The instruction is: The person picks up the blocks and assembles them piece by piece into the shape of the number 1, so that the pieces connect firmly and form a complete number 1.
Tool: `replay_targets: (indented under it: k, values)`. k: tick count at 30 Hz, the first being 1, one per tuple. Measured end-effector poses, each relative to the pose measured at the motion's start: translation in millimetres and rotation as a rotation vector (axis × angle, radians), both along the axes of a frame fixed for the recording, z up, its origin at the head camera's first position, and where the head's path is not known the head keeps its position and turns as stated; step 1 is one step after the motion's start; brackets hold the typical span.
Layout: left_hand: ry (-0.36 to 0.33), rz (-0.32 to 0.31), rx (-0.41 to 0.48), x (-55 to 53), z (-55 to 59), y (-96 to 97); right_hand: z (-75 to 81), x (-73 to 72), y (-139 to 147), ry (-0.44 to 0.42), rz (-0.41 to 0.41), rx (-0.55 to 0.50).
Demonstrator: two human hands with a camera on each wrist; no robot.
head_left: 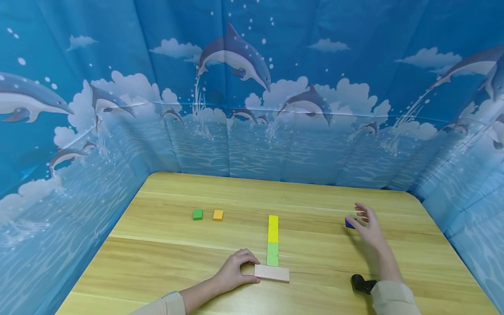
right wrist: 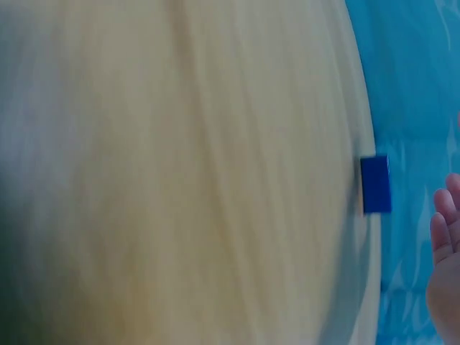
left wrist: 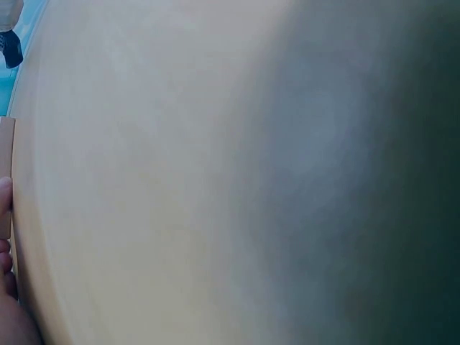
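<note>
In the head view my left hand (head_left: pixel 236 271) pinches the left end of a pale wooden block (head_left: pixel 271 273), thumb on the near side and fingertips on the far side. The block lies crosswise just below a light green block (head_left: pixel 272 254), which lines up end to end with a yellow block (head_left: pixel 273 229). At the right, my right hand (head_left: pixel 369 222) hovers by a dark blue block (head_left: pixel 350 223), fingers loosely bent. The right wrist view has the blue block (right wrist: pixel 376 185) apart from the fingers (right wrist: pixel 440 237). The left wrist view catches only the edge of the wooden block (left wrist: pixel 6 147).
Toward the back left of the wooden table (head_left: pixel 165 253) lie a small green block (head_left: pixel 197 214) and an orange block (head_left: pixel 218 215). A black object (head_left: pixel 361 284) shows beside the right sleeve. A blue dolphin-print curtain (head_left: pixel 252 144) surrounds the table's far side and both sides.
</note>
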State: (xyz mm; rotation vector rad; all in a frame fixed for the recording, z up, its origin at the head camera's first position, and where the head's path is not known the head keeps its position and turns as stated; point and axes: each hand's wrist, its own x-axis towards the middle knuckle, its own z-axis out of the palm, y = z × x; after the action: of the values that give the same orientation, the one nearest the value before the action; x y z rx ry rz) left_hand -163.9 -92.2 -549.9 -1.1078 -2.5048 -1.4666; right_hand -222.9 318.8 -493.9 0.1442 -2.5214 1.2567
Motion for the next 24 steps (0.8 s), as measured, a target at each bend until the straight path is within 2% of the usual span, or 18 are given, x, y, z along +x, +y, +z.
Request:
replay_targets:
  k: [11,20,24]
  values:
    - [0.02,-0.021,0.02,-2.5,-1.5,-2.0,-11.2,9.7,21,-0.077,-0.015,0.056]
    - [-0.013,-0.002,0.008,-1.4,-3.1,-0.3,-17.3,14.1,27,-0.154,0.04,0.074]
    - [0.003,-0.004,0.019,-1.1,-3.5,0.2,-20.1,13.1,28,-0.141,0.05,0.096]
